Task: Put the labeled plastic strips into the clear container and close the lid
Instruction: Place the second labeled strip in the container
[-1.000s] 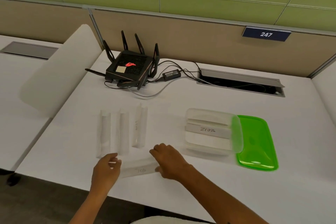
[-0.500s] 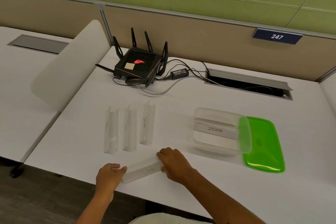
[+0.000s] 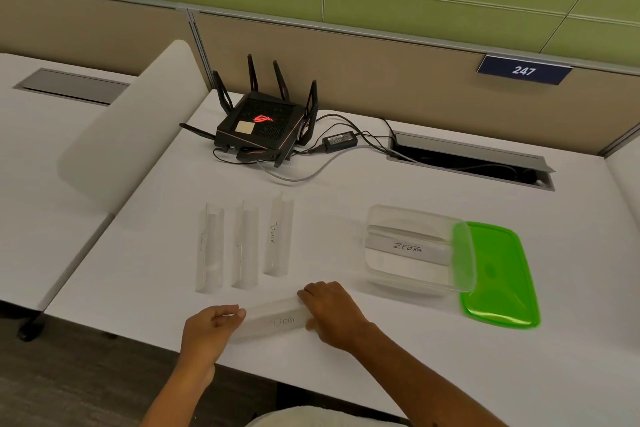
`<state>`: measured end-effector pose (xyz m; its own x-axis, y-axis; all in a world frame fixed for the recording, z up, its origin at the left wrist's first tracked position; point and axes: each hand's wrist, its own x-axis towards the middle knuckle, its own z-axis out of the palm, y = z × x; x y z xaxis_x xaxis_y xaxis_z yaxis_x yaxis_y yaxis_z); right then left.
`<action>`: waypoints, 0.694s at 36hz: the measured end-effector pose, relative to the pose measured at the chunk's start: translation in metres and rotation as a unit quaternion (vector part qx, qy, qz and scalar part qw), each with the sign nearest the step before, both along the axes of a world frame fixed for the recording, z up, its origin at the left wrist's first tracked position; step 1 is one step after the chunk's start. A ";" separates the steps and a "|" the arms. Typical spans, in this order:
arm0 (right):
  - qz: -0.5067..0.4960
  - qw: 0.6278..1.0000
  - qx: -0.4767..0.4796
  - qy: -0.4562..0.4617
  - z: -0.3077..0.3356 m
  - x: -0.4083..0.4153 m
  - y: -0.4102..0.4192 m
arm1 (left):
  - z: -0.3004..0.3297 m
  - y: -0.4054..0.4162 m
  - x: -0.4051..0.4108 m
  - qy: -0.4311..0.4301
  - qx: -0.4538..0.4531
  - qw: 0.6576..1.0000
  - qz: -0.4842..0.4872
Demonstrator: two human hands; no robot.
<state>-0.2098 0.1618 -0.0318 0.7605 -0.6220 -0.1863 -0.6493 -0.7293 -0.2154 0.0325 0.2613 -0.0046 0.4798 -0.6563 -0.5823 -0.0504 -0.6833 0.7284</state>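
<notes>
A clear plastic strip marked "DOG" lies crosswise near the table's front edge. My left hand pinches its left end and my right hand grips its right end. Three more clear strips stand side by side farther back: a left strip, a middle strip and one marked "BEAR". To the right sits the clear container, open, with a strip marked "ZEBRA" inside. Its green lid lies flat beside it, partly under its right edge.
A black router with antennas, a power adapter and cables sit at the back. An open cable hatch is set into the white table at the back right. A curved white divider borders the left side.
Both hands have drawn the "DOG" strip a little toward the front edge and kept hold of its ends. The camera has shifted, so the scene sits lower and more to the right.
</notes>
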 end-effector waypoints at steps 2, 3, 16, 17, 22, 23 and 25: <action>0.003 1.000 0.000 -0.001 0.001 -0.001 0.000 | 0.003 0.000 -0.002 0.000 -0.014 1.000 0.001; 0.007 1.000 -0.003 0.002 0.002 -0.001 0.000 | 0.005 0.000 -0.003 -0.002 -0.021 1.000 0.000; 0.045 0.995 -0.087 -0.006 0.044 -0.015 -0.018 | 0.053 -0.021 -0.015 -0.043 -0.117 0.992 -0.027; 0.044 0.994 -0.095 -0.016 0.050 -0.018 -0.022 | 0.058 -0.024 -0.017 -0.048 -0.129 0.990 -0.029; 0.011 0.990 -0.133 -0.047 0.077 -0.039 -0.039 | 0.077 -0.043 -0.031 -0.077 -0.183 0.978 -0.060; 0.004 0.989 -0.138 -0.046 0.082 -0.045 -0.043 | 0.080 -0.047 -0.035 -0.088 -0.190 0.975 -0.070; -0.010 0.988 -0.148 -0.039 0.090 -0.060 -0.051 | 0.086 -0.057 -0.047 -0.107 -0.205 0.969 -0.086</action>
